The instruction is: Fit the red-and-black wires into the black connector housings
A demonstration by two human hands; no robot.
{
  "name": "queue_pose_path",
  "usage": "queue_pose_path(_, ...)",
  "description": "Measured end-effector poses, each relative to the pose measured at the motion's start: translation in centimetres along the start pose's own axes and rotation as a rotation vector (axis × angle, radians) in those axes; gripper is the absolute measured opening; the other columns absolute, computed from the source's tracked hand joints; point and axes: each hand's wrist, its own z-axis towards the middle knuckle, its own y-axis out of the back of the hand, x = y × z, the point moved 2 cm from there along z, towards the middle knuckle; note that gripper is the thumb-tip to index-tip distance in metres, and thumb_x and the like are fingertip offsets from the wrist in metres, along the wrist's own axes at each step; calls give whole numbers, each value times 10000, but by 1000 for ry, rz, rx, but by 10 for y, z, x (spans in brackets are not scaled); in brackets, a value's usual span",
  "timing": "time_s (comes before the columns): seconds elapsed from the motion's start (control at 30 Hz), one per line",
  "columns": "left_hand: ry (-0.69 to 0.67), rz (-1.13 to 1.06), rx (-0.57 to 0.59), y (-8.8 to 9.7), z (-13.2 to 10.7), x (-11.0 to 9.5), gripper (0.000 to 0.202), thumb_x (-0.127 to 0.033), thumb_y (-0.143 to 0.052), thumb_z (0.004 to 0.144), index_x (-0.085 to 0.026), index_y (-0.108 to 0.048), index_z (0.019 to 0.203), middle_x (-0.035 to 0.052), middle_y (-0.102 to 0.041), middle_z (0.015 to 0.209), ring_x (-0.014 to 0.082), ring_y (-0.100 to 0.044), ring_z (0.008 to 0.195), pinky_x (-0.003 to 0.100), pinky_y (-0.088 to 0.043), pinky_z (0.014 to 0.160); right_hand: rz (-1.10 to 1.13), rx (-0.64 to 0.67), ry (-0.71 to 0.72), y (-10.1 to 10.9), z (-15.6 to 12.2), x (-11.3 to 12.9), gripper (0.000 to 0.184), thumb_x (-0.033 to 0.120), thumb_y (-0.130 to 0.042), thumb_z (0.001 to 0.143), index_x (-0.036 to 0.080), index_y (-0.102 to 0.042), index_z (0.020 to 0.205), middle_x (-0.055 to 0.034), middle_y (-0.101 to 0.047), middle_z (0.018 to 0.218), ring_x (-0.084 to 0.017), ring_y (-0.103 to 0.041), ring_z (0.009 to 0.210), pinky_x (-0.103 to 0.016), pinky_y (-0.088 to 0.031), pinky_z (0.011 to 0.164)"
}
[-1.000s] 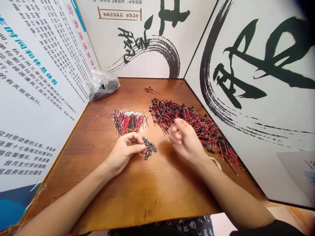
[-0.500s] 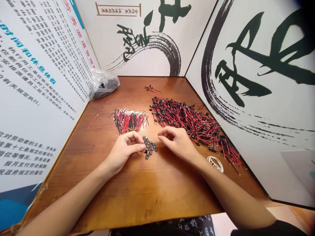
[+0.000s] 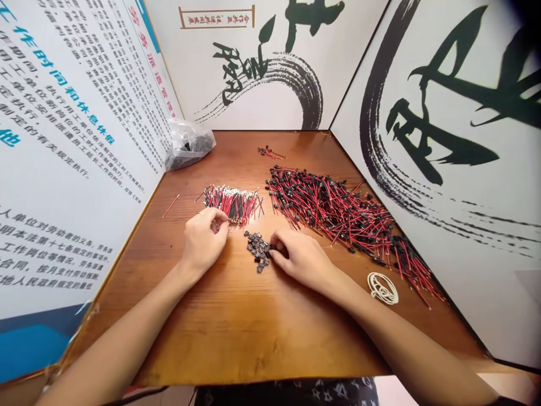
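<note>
From the head camera, you are working at a wooden table (image 3: 236, 332) boxed in by printed panels. Your left hand (image 3: 205, 239) is curled over the near edge of a bundle of red and black wires (image 3: 231, 204), with the thumb and fingertips drawn together in a pinch. Your fingers are hiding whatever lies in that pinch, so you cannot tell from here if it is holding a wire. Your right hand (image 3: 302, 259) is resting at the right edge of a small pile of black connector pieces (image 3: 256, 250), its fingers close together and curving in. Its fingertips (image 3: 276, 254) are touching or just beside the pieces, but you cannot tell if they are gripping one. The pile is lying between your hands, just below the bundle.

Farther right, a large heap of red and black wires with black connectors (image 3: 338, 217) is spreading diagonally across the table. A few joined wires (image 3: 270, 152) are lying near the far edge, and a single red wire (image 3: 170, 206) is lying left of the bundle. A clear plastic bag (image 3: 189, 144) holding dark parts is sitting in the far left corner, and a white coil (image 3: 382, 288) is lying near your right forearm (image 3: 380, 316).
</note>
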Motion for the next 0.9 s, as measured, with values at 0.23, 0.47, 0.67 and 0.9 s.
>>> queue_pose_path(0.23,-4,169,74,-4,1,7,101,-280,-667,806,-180,-679,809,25,-664,767,168,-582,687,284,-407,649,-38,-22,-13,-2,-2,2,81,127,-507,817,199,-505,779,-28,-625,799,-169,-534,710,-289,-275,593)
queue_pose_path(0.47,-64,204,104,-9,1,16,128,-245,-600,856,-177,-658,765,35,-662,754,178,-590,700,288,-420,665,-10,-44,35,-6,-2,2,113,100,-477,831,196,-514,783,-40,-621,801,-178,-543,733,-291,-324,639)
queue_pose_path(0.67,-61,183,14,-1,3,10,135,-237,-588,853,-180,-642,743,23,-639,697,169,-576,649,284,-419,640,68,-91,56,-2,1,-2,114,102,-492,831,190,-554,793,-48,-624,783,-178,-547,734,-294,-363,654)
queue_pose_path(0.9,-161,50,-49,5,-13,-22,154,-198,-590,845,-176,-595,693,-7,-552,612,127,-503,555,262,-397,584,181,-300,159,11,-1,6,118,142,-503,893,175,-595,959,-39,-634,815,-145,-543,667,-281,-424,634)
